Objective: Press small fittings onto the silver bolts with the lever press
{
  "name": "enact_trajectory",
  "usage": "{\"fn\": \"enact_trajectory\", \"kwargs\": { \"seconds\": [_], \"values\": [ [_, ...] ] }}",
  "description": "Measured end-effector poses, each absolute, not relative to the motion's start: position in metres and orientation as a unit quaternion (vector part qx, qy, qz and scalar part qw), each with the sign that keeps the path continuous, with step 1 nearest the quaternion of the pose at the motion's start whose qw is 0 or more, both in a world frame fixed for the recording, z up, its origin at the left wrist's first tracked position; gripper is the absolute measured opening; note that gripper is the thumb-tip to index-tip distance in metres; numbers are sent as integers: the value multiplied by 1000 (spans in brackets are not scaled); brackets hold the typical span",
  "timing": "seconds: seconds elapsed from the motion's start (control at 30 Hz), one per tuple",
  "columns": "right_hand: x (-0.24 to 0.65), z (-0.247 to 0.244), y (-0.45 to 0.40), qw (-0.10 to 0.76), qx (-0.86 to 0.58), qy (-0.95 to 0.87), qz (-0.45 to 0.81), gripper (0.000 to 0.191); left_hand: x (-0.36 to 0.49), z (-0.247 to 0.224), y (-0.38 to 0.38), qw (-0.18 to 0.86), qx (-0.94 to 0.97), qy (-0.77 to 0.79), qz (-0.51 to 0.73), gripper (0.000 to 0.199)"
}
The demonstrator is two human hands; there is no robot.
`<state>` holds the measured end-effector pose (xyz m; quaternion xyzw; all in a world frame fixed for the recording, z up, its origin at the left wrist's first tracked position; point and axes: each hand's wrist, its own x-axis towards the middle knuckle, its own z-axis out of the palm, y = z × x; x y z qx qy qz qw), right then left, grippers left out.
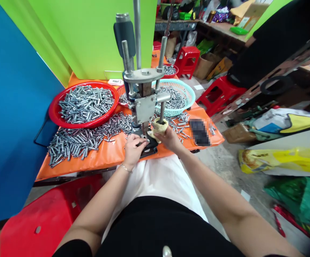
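Note:
A hand-operated bench press (145, 109) stands upright at the front of the orange-covered table. My right hand (169, 138) is closed around the press lever's grip (159, 125), which is wrapped in pale yellowish cloth. At the black base (151, 146) of the press, my left hand (134, 148) has its thumb and fingers pinched together, close under the press head. A small metal piece (146, 140) shows at those fingertips, too small to make out fully. Many loose silver metal sleeves (73, 144) lie heaped on the table to the left of my hands.
A red basin (53, 113) heaped with metal sleeves stands at left, and a pale blue basket (191, 94) with more stands behind the press. A pixelated dark object (200, 132) lies at right. Red stools (37, 221) stand near the table. A green partition (90, 35) rises behind.

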<state>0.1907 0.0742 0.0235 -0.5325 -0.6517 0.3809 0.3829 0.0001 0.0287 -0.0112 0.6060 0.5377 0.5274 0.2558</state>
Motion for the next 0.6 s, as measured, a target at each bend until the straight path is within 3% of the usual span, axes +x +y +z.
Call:
{"fn": "enact_trajectory", "kwargs": {
  "seconds": [0.13, 0.27, 0.37, 0.53, 0.6],
  "values": [
    [221, 73, 15, 366, -544, -619, 432, 48, 2, -10, 32, 268, 614, 515, 534, 13],
    [250, 156, -23, 351, -527, -512, 581, 58, 1, -7, 39, 245, 627, 521, 525, 19],
    [259, 201, -19, 305, -507, -497, 634, 48, -3, -6, 48, 226, 651, 523, 502, 19],
    [260, 232, -3, 229, -488, -557, 631, 42, -9, -6, 61, 229, 691, 493, 476, 20],
    [259, 243, 0, 290, -529, -615, 507, 42, -9, -7, 64, 221, 699, 479, 482, 25]
  ]
}}
